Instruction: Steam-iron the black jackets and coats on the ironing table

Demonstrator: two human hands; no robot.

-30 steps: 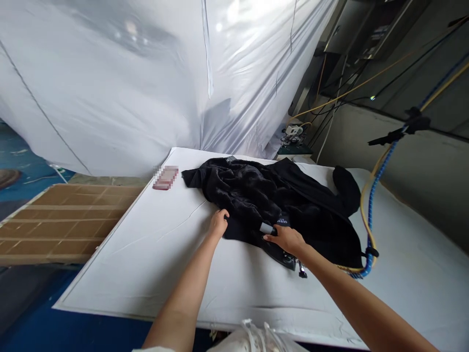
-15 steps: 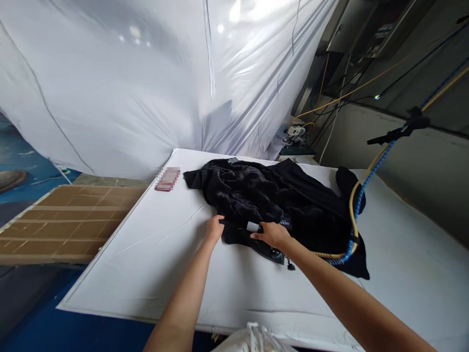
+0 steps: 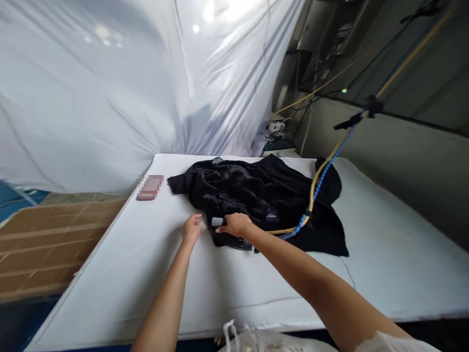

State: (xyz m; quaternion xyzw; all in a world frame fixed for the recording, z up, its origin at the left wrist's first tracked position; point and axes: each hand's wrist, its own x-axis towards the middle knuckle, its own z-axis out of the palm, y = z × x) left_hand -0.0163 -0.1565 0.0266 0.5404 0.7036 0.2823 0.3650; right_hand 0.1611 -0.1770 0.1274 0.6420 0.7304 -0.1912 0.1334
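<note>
The left hand (image 3: 191, 229) and right hand (image 3: 236, 225) are bare, as are both slender forearms. A loose white sleeve (image 3: 388, 342) of thin, softly creased fabric covers the upper right arm. At the waist, pale gathered cloth (image 3: 289, 342) carries thin white drawstring cords (image 3: 227, 332) that hang in a loop.

The single view came from a camera worn on the person's head, above the near edge of the bench (image 3: 384, 234), facing forward and down. It saw the left hand (image 3: 191, 230) and right hand (image 3: 237, 225) near mid-frame at middle distance, and reached wide to the white sheet (image 3: 91, 98) beyond and the wall (image 3: 388, 122) rightward.
</note>
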